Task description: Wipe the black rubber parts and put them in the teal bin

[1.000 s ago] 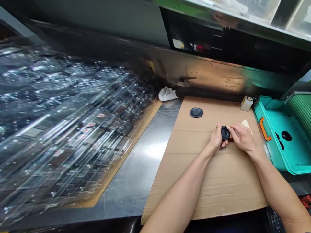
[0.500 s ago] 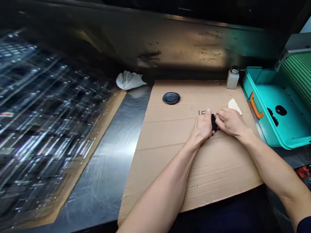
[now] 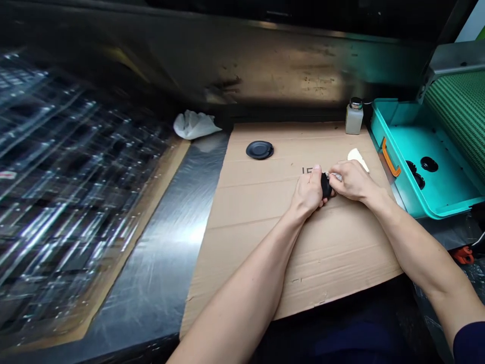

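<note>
My left hand [image 3: 308,191] is wrapped round a small black part [image 3: 326,186] held above the cardboard sheet [image 3: 242,217]. Pressed against the right side of that part, my right hand [image 3: 350,178] pinches a small whitish piece [image 3: 336,176], mostly hidden by the fingers; it looks like cloth or tissue. A round black disc [image 3: 259,149] lies flat on the cardboard, up and to the left of both hands. Just behind my right hand lies a cream-coloured flat piece [image 3: 357,157].
A bottle with a metal cap [image 3: 354,117] stands at the cardboard's back right. Beside it, a teal bin [image 3: 413,202] holds several black parts. Crumpled white paper [image 3: 195,125] lies back left, near plastic-covered trays [image 3: 76,192]. A green mesh surface [image 3: 460,101] is far right.
The whole view has shifted slightly, so things appear further left and a little higher. More of the whitish piece shows between my right fingers. Both hands remain at the black part.
</note>
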The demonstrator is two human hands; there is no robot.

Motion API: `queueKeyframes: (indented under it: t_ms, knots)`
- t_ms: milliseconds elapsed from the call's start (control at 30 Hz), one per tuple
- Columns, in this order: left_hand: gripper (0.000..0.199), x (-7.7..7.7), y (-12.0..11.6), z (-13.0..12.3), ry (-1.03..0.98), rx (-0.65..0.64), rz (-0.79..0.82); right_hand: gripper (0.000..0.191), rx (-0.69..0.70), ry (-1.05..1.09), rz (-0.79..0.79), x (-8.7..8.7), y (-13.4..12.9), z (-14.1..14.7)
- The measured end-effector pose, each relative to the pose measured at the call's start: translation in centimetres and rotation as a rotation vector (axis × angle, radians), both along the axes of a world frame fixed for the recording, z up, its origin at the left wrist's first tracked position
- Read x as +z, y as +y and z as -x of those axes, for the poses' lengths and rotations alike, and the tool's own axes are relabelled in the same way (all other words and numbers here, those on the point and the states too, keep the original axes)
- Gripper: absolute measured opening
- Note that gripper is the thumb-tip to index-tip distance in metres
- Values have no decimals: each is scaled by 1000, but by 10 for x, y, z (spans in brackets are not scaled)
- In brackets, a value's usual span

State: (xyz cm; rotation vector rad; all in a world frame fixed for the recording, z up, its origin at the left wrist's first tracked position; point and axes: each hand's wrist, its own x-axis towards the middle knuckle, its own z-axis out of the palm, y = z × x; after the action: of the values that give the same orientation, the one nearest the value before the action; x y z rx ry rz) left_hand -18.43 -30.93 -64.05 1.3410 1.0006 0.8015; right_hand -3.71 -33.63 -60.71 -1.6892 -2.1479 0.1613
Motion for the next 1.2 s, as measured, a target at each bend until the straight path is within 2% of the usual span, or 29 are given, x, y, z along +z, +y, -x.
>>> queueKeyframes:
  t_ms: [267,367,533,633,733,867,933,1067,1200]
  knots:
    - [67,3,0,1,-28,-26,72,26,47,58,-16,6,-2,-4]
    - [65,1,2,1,-34,-29,100,24,23,16,52,8,-3,-5]
    - [70,-3,2,1,-18,-66,45,24,1,31,-14,5,-3,-3]
    - [68,-3,2,0,-24,-68,68,23,-72,17,41,3,-4,-2]
    - [66,4,7,-1,-136,0,220,23,-117,104,21,5,-7,-4]
    - [63,19,19,6,-407,93,565,23,-202,291,-143,8,-7,-9]
    - [62,23,24,10,-473,109,644,22,-251,330,-212,8,-4,-10]
    - [61,23,25,10,-491,134,632,23,-247,361,-278,1,0,-2]
    - [57,17,17,2,-489,125,525,21,-148,317,-189,-8,-1,12]
